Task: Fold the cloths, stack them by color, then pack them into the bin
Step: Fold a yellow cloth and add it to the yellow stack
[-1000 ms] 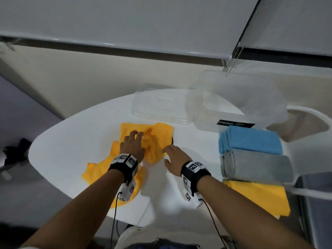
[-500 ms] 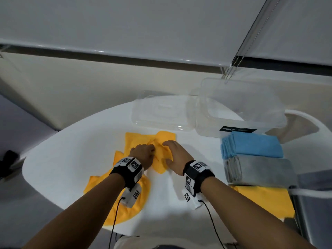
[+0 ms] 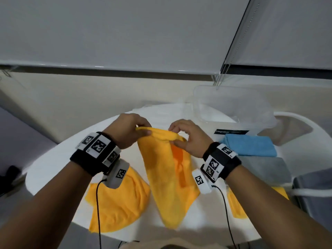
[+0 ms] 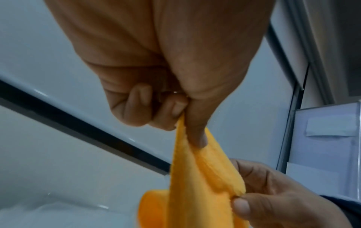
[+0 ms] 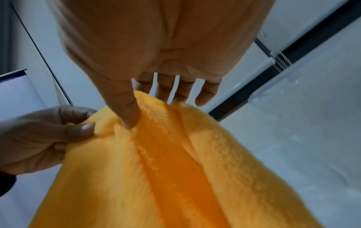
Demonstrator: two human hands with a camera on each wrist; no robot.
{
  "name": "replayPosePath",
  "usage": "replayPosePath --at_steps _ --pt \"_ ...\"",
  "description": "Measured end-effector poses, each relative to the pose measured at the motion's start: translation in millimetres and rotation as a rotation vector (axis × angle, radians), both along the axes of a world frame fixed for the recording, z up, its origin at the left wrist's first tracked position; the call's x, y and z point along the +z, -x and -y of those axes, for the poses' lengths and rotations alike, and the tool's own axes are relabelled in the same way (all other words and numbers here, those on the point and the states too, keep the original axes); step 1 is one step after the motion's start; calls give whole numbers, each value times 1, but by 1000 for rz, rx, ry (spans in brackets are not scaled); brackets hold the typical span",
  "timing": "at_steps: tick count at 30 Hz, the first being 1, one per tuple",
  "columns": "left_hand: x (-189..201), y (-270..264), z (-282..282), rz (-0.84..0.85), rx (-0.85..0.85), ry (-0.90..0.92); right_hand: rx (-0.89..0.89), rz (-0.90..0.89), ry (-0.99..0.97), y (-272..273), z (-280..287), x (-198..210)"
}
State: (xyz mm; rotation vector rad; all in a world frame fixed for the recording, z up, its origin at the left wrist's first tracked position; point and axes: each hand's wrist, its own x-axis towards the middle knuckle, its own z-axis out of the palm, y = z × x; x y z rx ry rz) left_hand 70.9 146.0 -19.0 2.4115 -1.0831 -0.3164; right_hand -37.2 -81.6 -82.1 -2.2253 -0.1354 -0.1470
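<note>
A yellow cloth [image 3: 165, 177] hangs in the air above the white table [image 3: 53, 159], held by its top edge. My left hand [image 3: 129, 132] pinches the left end of that edge between thumb and curled fingers, as the left wrist view shows [image 4: 181, 117]. My right hand [image 3: 186, 139] pinches the right end with thumb and forefinger while its other fingers stand loose [image 5: 129, 117]. A second yellow cloth [image 3: 118, 203] lies crumpled on the table below my left wrist. Folded blue [image 3: 249, 146], grey [image 3: 265, 169] and yellow [image 3: 235, 203] cloths lie at the right.
A clear plastic bin [image 3: 231, 108] stands at the back right of the table, behind the blue cloth. A white chair back [image 3: 301, 126] curves at the far right, and a grey seat [image 3: 314, 194] sits beside the table's right edge.
Both hands have taken hold of one yellow cloth and lifted it off the table; it now hangs between them. The head view has tilted up.
</note>
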Motion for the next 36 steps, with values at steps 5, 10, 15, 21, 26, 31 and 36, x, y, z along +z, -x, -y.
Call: replayPosePath --at_steps 5,10,15,21,26,31,36 --pt "23 6 7 64 58 191 -200 65 211 2 26 22" --pt "44 0 9 278 165 360 -422 101 489 1 42 39" --pt "42 -6 -5 333 285 407 -440 1 646 12 59 42" --pt "24 3 -46 193 302 363 -448 -127 523 52 85 29" --pt "39 13 -78 175 325 492 -304 17 -1 83 97 55" --pt "46 -2 -57 133 447 659 -400 111 -229 65 95 66" --pt "-13 -47 -17 96 598 357 -566 -36 -89 18 107 16"
